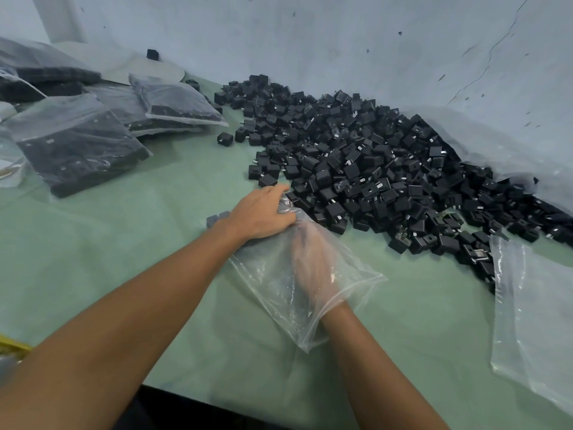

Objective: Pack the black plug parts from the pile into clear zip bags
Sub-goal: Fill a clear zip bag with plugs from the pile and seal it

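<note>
The clear zip bag (266, 276) lies on the green table (124, 259) at the near edge of the pile of black plug parts (372, 169). The left hand (263, 212) grips its bunched far end right against the pile. The right hand (313, 262) is inside the bag, fingers stretched flat and seen hazily through the plastic.

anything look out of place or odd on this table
One black plug part sits alone at the far back by the wall, beyond the filled bags, well apart from the pile. A few more strays lie between pile and bags. Nothing looks damaged.
</note>
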